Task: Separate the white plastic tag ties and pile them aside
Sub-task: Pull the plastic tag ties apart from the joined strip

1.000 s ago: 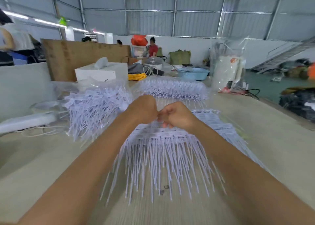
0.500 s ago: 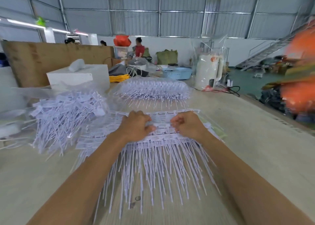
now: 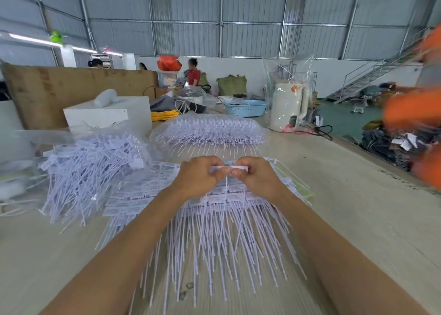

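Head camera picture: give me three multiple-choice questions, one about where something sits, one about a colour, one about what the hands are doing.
1. Where is the loose pile of ties relative to the hands?
A. To the left
B. To the right
C. Under the arms

2. What colour is the basket at the back of the table?
A. Red
B. Light blue
C. Black

3. What are the left hand and right hand doing?
A. Lying flat on the table
B. Hanging idle
C. Pinching one white strip between them

Answers: 1 A, the pile lies left of both hands. 2 B, the basket is light blue. 3 C, fingertips of both hands grip the strip's ends.
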A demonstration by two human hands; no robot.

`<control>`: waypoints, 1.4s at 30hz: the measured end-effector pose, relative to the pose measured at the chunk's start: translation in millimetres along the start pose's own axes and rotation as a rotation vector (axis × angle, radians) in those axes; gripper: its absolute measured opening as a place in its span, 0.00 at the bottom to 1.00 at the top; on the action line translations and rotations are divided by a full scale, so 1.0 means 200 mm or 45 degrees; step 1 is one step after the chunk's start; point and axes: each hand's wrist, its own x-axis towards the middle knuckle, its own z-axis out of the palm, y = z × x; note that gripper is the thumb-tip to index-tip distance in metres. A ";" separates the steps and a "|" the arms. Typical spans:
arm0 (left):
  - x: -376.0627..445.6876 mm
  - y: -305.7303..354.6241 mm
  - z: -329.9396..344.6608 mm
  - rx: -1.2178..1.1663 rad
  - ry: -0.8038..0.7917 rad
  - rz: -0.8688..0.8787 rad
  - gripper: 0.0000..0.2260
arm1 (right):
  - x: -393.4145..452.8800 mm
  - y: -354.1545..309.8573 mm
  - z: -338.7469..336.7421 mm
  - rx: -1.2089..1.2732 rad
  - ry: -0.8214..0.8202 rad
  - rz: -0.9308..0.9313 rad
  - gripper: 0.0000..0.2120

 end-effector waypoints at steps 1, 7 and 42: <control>0.02 0.01 0.00 -0.015 -0.035 -0.017 0.09 | 0.00 -0.01 0.00 0.030 0.012 0.013 0.08; 0.06 0.03 0.05 -0.036 -0.002 -0.110 0.09 | -0.02 -0.03 0.00 -0.005 0.106 0.076 0.13; 0.02 0.04 0.05 -0.037 0.107 -0.135 0.06 | 0.00 -0.08 0.00 0.442 0.116 0.247 0.08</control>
